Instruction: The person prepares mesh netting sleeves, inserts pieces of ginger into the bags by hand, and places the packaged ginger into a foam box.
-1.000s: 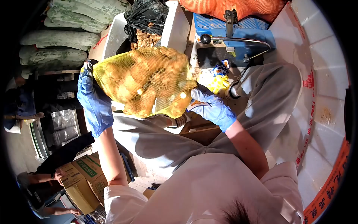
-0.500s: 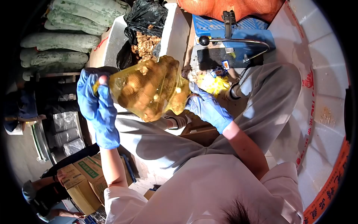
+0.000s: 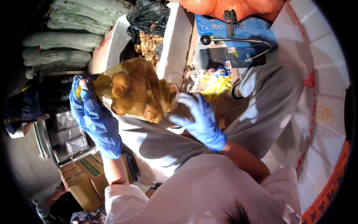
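Note:
My left hand (image 3: 88, 106), in a blue glove, is closed around the gathered end of a yellow mesh bag (image 3: 130, 89). Through the netting show knobbly brown pieces that look like ginger. The bag hangs above my left knee. Just right of its far end is my right hand (image 3: 201, 121), also gloved in blue, with fingers spread and nothing in them. Loose ginger (image 3: 149, 45) lies in a white foam box (image 3: 175, 41) beyond the bag, partly under a black plastic bag (image 3: 149, 18).
A blue machine with a lever (image 3: 238, 39) stands ahead on the right, beside yellow mesh netting (image 3: 218, 86). Behind it is an orange net sack (image 3: 238, 8). Long green melons (image 3: 63, 39) are stacked at far left. Cardboard boxes (image 3: 84, 179) and another person's arm (image 3: 54, 196) are at lower left.
My right hand has let go of the mesh bag's end, drawn back toward me and spread its fingers. My left hand and the bag have shifted slightly left.

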`<state>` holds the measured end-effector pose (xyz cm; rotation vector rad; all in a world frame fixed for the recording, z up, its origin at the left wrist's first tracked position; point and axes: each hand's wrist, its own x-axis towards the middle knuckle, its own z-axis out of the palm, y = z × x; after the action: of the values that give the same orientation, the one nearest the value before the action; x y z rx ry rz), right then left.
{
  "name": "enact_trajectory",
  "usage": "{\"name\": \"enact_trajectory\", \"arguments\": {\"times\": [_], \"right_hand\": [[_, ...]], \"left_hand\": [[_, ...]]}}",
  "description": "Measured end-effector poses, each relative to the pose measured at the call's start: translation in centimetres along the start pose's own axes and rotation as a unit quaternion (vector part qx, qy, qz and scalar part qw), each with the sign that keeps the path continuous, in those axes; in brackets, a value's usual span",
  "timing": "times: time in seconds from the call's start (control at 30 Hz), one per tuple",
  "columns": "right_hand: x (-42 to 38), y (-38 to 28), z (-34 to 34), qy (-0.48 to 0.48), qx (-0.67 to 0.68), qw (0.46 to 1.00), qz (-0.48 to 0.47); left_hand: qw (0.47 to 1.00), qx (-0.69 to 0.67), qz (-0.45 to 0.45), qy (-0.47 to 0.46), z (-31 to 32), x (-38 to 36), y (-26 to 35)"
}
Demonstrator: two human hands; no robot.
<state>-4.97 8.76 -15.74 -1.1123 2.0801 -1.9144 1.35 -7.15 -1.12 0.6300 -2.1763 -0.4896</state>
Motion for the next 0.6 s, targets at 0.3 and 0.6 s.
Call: {"name": "enact_trajectory", "arguments": {"times": [0.3,0.6], "right_hand": [[2.2,-0.4,-0.5,-0.160,-0.159,0.956,-0.189],[4.1,-4.3,-3.9,-0.045,0.276,0.950,0.137]], "left_hand": [[0.987,0.118,0.110,-0.012,-0.6,-0.7,-2.1],[0.813,-0.511,-0.278,-0.014,2.5,-2.3,-2.8]]}}
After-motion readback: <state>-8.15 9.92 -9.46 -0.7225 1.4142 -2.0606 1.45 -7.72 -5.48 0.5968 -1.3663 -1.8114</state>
